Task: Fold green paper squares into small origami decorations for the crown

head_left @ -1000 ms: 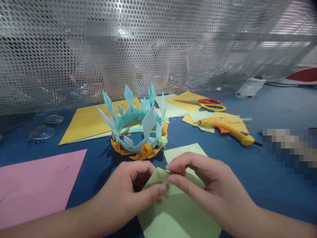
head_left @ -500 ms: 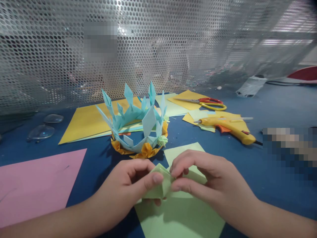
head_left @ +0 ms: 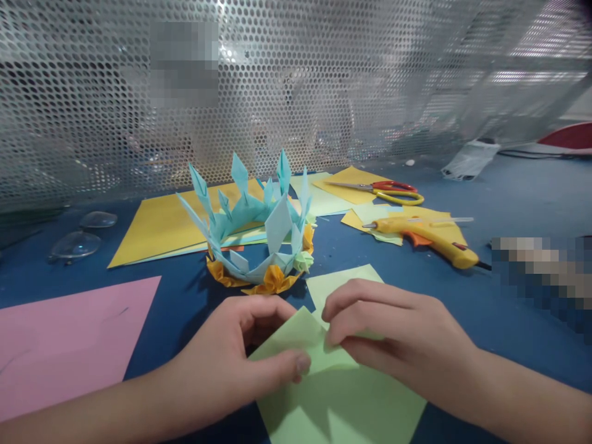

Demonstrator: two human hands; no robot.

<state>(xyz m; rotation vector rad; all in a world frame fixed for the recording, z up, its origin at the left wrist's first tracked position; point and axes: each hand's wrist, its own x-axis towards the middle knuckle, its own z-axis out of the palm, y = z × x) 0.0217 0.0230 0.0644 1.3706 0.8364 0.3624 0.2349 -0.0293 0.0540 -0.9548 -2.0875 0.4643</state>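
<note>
left fingers (head_left: 272,306) holding green paper (head_left: 298,336), right fingers (head_left: 358,317) at edge, 1 crown (head_left: 279,227)

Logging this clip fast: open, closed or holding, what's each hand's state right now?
Left hand: closed, holding the upper piece of green paper.
Right hand: partly curled at that paper's right side; whether it grips cannot be told.
</note>
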